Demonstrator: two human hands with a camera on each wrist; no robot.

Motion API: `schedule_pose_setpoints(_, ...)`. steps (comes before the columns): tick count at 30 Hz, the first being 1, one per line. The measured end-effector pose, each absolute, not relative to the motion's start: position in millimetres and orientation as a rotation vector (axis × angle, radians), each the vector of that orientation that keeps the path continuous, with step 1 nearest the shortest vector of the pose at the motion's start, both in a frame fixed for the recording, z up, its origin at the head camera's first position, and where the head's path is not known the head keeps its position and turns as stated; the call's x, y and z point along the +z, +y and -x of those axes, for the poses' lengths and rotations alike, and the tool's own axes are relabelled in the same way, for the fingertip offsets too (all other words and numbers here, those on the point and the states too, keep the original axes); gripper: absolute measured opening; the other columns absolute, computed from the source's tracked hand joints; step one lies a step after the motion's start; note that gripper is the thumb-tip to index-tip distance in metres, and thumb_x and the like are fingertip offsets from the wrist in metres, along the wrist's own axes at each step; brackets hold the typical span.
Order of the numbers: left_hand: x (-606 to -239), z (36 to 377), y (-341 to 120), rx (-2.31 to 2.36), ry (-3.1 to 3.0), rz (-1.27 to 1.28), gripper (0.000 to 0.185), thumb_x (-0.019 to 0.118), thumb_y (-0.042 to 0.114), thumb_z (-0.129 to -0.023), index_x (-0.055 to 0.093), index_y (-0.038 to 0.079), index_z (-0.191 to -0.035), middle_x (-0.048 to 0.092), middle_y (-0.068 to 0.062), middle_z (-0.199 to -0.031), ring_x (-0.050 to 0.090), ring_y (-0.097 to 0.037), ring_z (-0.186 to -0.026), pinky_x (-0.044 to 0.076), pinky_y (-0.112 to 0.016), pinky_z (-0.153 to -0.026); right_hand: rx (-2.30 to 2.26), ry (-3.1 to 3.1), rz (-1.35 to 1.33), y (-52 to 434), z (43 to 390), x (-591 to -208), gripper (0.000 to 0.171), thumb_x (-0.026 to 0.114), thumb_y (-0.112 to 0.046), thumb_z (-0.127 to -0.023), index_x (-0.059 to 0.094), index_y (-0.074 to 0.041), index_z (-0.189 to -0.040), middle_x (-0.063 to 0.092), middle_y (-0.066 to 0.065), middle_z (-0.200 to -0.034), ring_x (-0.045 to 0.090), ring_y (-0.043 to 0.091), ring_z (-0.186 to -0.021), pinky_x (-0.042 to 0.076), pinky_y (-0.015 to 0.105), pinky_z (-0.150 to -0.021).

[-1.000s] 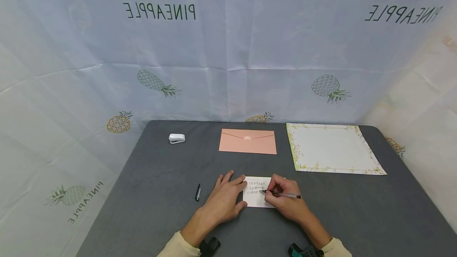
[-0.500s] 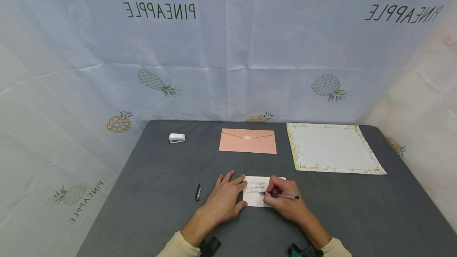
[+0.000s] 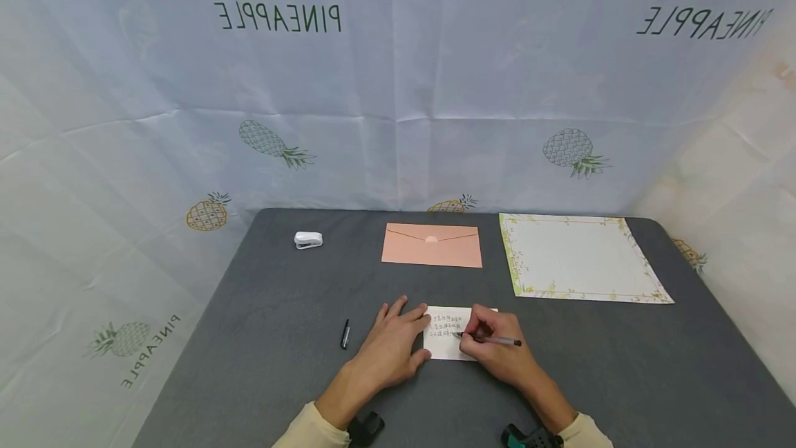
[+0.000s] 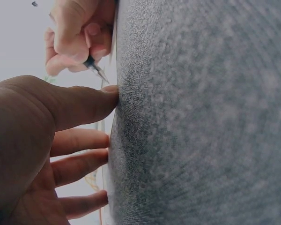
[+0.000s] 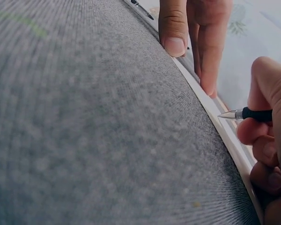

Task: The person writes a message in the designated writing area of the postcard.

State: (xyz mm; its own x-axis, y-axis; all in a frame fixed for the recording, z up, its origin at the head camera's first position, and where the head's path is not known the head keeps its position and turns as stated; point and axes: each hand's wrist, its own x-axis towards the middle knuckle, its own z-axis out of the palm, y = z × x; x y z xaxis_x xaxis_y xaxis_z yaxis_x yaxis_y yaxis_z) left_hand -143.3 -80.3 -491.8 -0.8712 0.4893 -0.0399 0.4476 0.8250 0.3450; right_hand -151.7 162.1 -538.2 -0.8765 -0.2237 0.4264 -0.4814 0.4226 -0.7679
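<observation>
My right hand point(image 3: 499, 348) pinches a pen point(image 3: 494, 340) with a dark grip and a metal tip. The tip is at the surface of a small white card point(image 3: 444, 349), beside rows of handwriting. Part of the card's right side is hidden under this hand. My left hand point(image 3: 390, 348) lies with fingers spread, its thumb and index fingertip on the card's left edge. In the left wrist view the thumb point(image 4: 91, 105) presses down near the pen tip point(image 4: 101, 75). From the right wrist the pen's black grip point(image 5: 257, 115) shows between thumb and fingers.
A black pen cap point(image 3: 345, 334) lies left of my left hand. Farther back on the grey table point(image 3: 280, 310) are a white stapler point(image 3: 308, 240), a pink envelope point(image 3: 431, 246) and a large sheet with a floral border point(image 3: 578, 258). A pineapple-print curtain point(image 3: 398, 88) hangs behind.
The pen tip makes small shifts along the third row of writing, slightly left and then slightly right. My left hand stays in place on the card.
</observation>
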Motion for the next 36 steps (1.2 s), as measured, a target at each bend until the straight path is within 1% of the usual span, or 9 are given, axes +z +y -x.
schedule_pose_setpoints(9,-490.8,143.3,-80.1,0.487,2.885,-0.743,0.061,0.087,0.034,-0.095,0.069,0.014,-0.150,0.060,-0.004,-0.163,0.045,-0.041,-0.158,0.037,-0.069,-0.126,1.502,-2.446,-0.623,163.2,150.9,-536.9,0.041,0.078,0.009,-0.074,0.061,-0.028,-0.075,0.052,-0.017,-0.063,0.042,-0.003,-0.056,0.031,0.016,-0.051)
schedule_pose_setpoints(14,-489.6,143.5,-79.7,0.492,2.885,-0.744,0.061,0.088,0.033,-0.094,0.070,0.013,-0.149,0.061,-0.005,-0.162,0.046,-0.042,-0.158,0.038,-0.070,-0.125,1.456,-2.423,-0.534,163.9,150.6,-536.5,0.043,0.078,0.010,-0.073,0.061,-0.029,-0.074,0.057,-0.015,-0.067,0.047,-0.001,-0.059,0.036,0.018,-0.053)
schedule_pose_setpoints(18,-488.0,143.3,-79.4,0.499,2.880,-0.745,0.061,0.088,0.032,-0.094,0.070,0.013,-0.149,0.061,-0.005,-0.162,0.046,-0.042,-0.158,0.038,-0.069,-0.125,1.461,-2.422,-0.504,164.6,150.6,-536.5,0.043,0.080,0.010,-0.073,0.062,-0.030,-0.075,0.058,-0.014,-0.068,0.047,-0.001,-0.059,0.036,0.018,-0.053)
schedule_pose_setpoints(27,-486.8,142.5,-80.4,0.507,2.879,-0.753,0.061,0.089,0.031,-0.094,0.070,0.013,-0.149,0.061,-0.005,-0.162,0.046,-0.042,-0.157,0.038,-0.070,-0.125,1.431,-2.448,-0.572,164.1,150.5,-536.7,0.044,0.078,0.009,-0.072,0.059,-0.031,-0.074,0.047,-0.018,-0.062,0.040,-0.003,-0.058,0.031,0.017,-0.053)
schedule_pose_setpoints(36,-488.6,142.8,-80.7,0.505,2.882,-0.756,0.061,0.089,0.031,-0.094,0.070,0.014,-0.149,0.061,-0.004,-0.162,0.047,-0.042,-0.157,0.038,-0.070,-0.124,1.423,-2.441,-0.558,164.8,150.9,-538.7,0.042,0.078,0.008,-0.071,0.059,-0.030,-0.073,0.049,-0.017,-0.064,0.043,-0.002,-0.058,0.032,0.017,-0.053)
